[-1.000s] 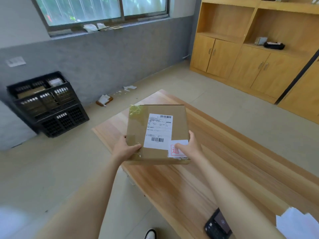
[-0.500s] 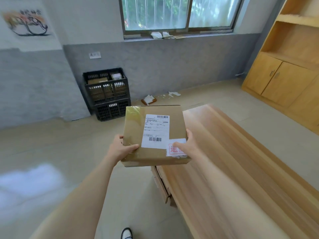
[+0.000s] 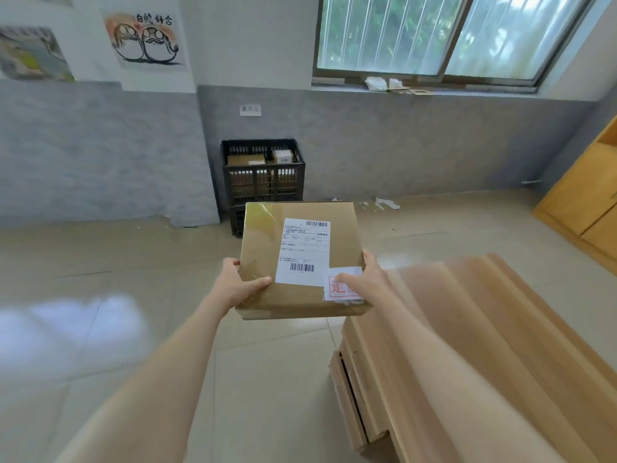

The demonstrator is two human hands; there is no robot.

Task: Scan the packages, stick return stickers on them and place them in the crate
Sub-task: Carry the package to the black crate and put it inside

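- Flat cardboard box (image 3: 300, 259) held level in mid-air between both hands, just beside the near end of the wooden table (image 3: 484, 329) and off its edge, over bare floor.
- Left hand (image 3: 238, 282) closed on the near-left edge, thumb lying across the top, fingers hidden under the box.
- Right hand (image 3: 364, 282) closed on the near-right corner, thumb pressed over the return sticker (image 3: 340, 284) with its red print.
- White shipping label (image 3: 303, 250) with two barcodes stuck flat on top; glossy clear tape along the left side.
- Judged stiff and fairly light: carried at arm's length with no sag and no visible strain.
- Taped strip probably slick, so bare cardboard edges the better place to hold; opposite sides, as now, likely to keep it flat for lowering.
- Black crate (image 3: 263, 175) straight ahead against the grey wall, stacked on a second one, with other boxes already inside; well apart from the held box.
- Compared with a second ago: box no longer over the tabletop, view swung left so the crate sits dead centre and larger, cabinets pushed to the right edge, wall posters (image 3: 143, 38) newly in sight.
- Grip on the box unchanged across that turn.
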